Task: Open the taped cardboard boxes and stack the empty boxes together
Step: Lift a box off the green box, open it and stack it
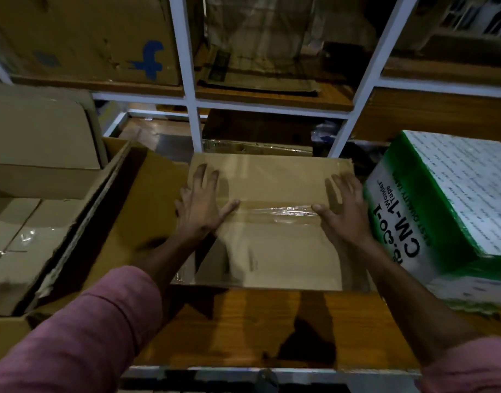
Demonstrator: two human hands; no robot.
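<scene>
Head view, the only one: worn on the person's head, facing forward and steeply down over a wooden table. Both forearms enter from the bottom corners, sleeves large and close to the lens. Left hand and right hand sit near frame centre, flat on a box, at arm's reach. Table's near edge runs along the bottom margin. Upper half takes in a white shelf frame beyond the table, its uprights splaying outward (wide-angle bend). Left margin: open cartons. Right margin: a green-and-white carton, cut by the frame edge. No second view, so no shared ground.
</scene>
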